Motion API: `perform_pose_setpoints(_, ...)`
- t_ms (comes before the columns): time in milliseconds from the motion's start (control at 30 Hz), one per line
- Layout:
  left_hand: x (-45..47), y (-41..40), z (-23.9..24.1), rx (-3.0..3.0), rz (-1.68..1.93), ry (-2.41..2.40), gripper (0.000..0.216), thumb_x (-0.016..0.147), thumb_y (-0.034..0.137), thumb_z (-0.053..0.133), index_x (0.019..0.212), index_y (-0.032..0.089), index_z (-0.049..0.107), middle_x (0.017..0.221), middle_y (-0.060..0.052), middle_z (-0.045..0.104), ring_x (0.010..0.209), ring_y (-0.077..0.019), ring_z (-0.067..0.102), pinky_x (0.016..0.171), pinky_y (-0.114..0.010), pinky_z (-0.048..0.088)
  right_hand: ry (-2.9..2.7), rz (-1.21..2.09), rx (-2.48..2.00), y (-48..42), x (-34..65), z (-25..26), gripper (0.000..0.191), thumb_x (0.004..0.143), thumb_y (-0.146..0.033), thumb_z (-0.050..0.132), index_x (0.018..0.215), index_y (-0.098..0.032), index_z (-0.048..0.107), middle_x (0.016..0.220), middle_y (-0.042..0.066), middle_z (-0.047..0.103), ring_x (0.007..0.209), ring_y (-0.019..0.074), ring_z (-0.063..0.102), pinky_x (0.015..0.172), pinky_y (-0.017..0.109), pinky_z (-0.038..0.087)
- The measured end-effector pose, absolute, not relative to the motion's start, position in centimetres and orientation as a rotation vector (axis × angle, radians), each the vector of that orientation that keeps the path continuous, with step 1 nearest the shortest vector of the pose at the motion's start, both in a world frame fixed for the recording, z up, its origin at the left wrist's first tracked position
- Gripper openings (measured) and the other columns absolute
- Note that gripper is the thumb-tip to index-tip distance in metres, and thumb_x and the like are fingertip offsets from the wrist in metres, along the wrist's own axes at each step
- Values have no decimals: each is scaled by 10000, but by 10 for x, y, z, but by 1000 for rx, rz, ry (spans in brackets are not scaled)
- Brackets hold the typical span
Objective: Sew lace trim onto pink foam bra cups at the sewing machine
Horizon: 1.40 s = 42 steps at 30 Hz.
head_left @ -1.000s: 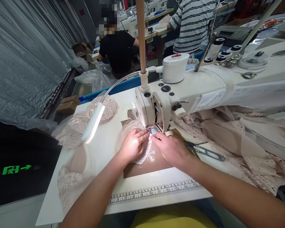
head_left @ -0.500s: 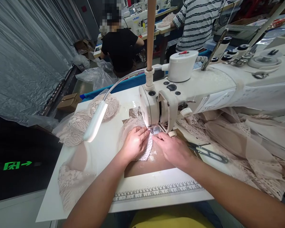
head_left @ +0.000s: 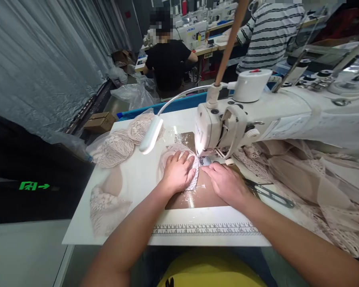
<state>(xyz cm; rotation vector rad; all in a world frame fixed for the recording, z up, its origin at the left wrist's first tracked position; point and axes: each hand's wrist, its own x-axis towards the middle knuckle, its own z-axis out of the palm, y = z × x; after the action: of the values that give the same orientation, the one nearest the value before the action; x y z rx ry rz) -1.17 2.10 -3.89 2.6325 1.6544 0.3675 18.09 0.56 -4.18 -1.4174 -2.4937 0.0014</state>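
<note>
A pale pink lace bra cup piece [head_left: 194,181] lies under the needle end of the white sewing machine [head_left: 208,127]. Flat on top of the lace rests my left hand [head_left: 179,171], its fingers somewhat spread. My right hand [head_left: 227,181] is just right of the presser foot [head_left: 204,161], resting on the brown plate [head_left: 206,197]. Its fingers are curled together, with the fingertips close to the lace edge; whatever they may pinch is hidden. Thread snips [head_left: 269,193] or a similar dark, flat metal tool lie beside my right wrist.
Finished-looking lace cups [head_left: 115,149] and another lace piece [head_left: 109,207] lie on the left of the white table [head_left: 146,163]. A lamp [head_left: 151,134] on a bendable neck hangs above. Sheer lace fabric [head_left: 299,171] is heaped at right. Two people sit beyond.
My left hand has gone from gripping the lace near the needle to lying flat on it. The lace has turned and shifted slightly away. The head view has moved left.
</note>
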Motion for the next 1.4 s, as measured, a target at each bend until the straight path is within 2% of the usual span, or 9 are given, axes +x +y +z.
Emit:
perform_pose_setpoints(200, -44, -12, -17, 2449, 338, 1823, 413, 897, 409, 463, 1239, 184, 517, 1334, -146, 511, 1212, -330, 458, 952, -511, 418, -2424, -34, -1273, 9, 188, -56, 376, 857, -114, 382, 1069, -176, 686, 948, 65, 661, 794, 191, 613, 691, 305, 455)
perform_pose_setpoints(333, -116, -52, -7, 2211, 582, 2161, 381, 916, 368, 410, 1211, 146, 504, 1342, -164, 493, 1283, -306, 401, 1052, -507, 330, -2431, -41, -1215, 13, 191, -62, 383, 848, -124, 372, 1054, -174, 691, 947, 71, 668, 792, 205, 638, 659, 322, 491)
perform_pose_setpoints(567, -223, -129, -22, 1377, 1143, 2554, 156, 809, 312, 490, 836, 165, 533, 936, -134, 613, 989, -300, 581, 886, -440, 437, -2407, 116, -1227, 14, 193, -59, 380, 862, -210, 358, 1052, -199, 687, 1012, 79, 674, 854, 239, 649, 689, 375, 521)
perform_pose_setpoints(733, -201, -171, -16, 1222, 1424, 2318, 330, 887, 492, 332, 827, 201, 476, 637, 20, 479, 527, -139, 478, 533, -258, 425, -2268, 620, -1098, -5, 195, -31, 371, 864, -430, 505, 1162, -243, 622, 1183, 92, 610, 955, 241, 624, 753, 353, 529)
perform_pose_setpoints(900, -130, -184, 6, 1133, 1561, 1521, 365, 846, 554, 468, 770, 197, 457, 631, 26, 445, 514, -98, 408, 498, -214, 381, -1998, 1521, -815, -54, 172, -3, 880, 725, -584, 663, 1442, -209, 315, 1294, 174, 522, 1039, 264, 597, 879, 414, 489)
perform_pose_setpoints(967, -100, -177, 10, 1231, 1392, 1341, 342, 861, 531, 487, 810, 194, 498, 705, -1, 503, 578, -113, 451, 536, -225, 402, -1709, 1861, -619, -76, 155, -2, 994, 609, -655, 716, 1412, -191, 360, 1303, 173, 519, 1087, 275, 570, 909, 409, 459)
perform_pose_setpoints(1067, -66, -154, 11, 1489, 1134, 1309, 284, 908, 470, 446, 873, 200, 527, 809, -29, 557, 699, -143, 521, 636, -254, 458, -1220, 2148, -503, -98, 136, -9, 699, 644, -600, 715, 1154, -139, 589, 1018, 128, 665, 889, 239, 632, 790, 357, 479)
perform_pose_setpoints(1233, -65, -111, -9, 2035, 911, 1693, 343, 894, 432, 440, 1137, 211, 540, 1174, -106, 594, 1130, -272, 529, 992, -478, 415, -1005, 1952, -647, -107, 171, -10, 373, 616, -417, 791, 816, -146, 629, 707, 27, 642, 651, 157, 586, 616, 268, 459)
perform_pose_setpoints(1400, -123, -111, -42, 2220, 539, 2075, 453, 846, 464, 450, 1183, 194, 588, 1355, -110, 522, 1282, -314, 443, 1058, -524, 371, -1016, 1021, -1010, -125, 263, 19, 269, 744, -456, 677, 898, -237, 647, 877, 72, 681, 833, 258, 633, 779, 429, 512)
